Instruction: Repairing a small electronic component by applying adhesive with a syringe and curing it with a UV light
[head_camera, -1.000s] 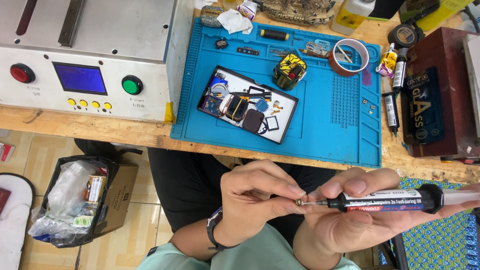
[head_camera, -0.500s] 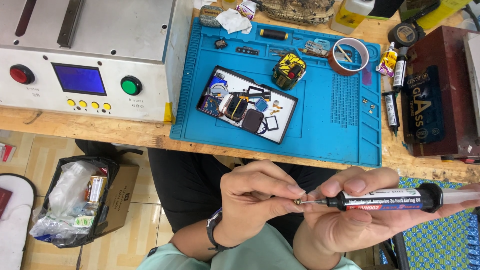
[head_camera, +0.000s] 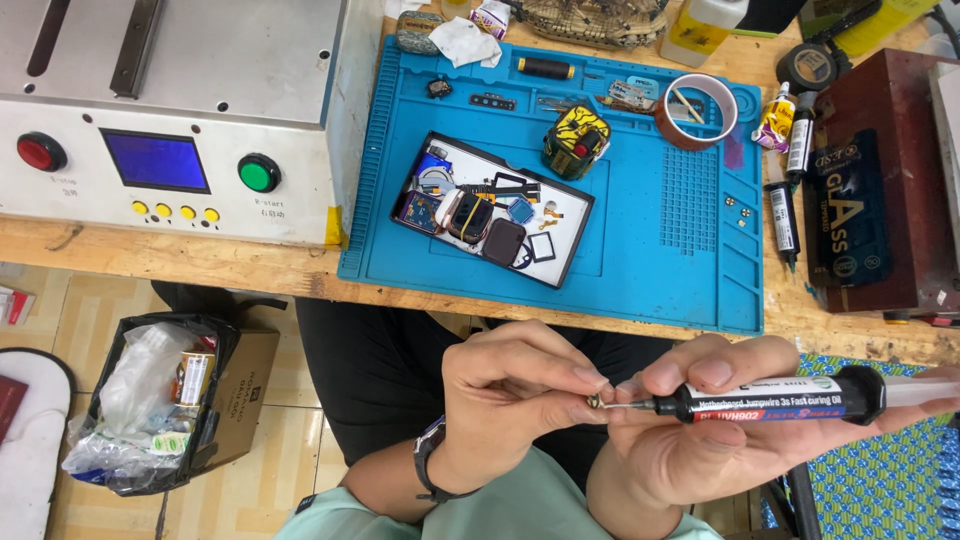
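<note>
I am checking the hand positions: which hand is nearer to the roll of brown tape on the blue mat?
Right. The right hand holds the black syringe below the tape roll; the left hand lies further left.

Two hands (head_camera: 520, 400) (head_camera: 720, 430), one black syringe (head_camera: 780, 398), one blue mat (head_camera: 660, 240), one tape roll (head_camera: 697, 110), one parts tray (head_camera: 560, 235), one machine (head_camera: 170, 110).

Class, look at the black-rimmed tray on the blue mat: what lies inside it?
Inside the black-rimmed tray lie small electronic parts, among them a dark square module and a blue chip. Whatever sits beneath these overlapping pieces is hidden.
</note>
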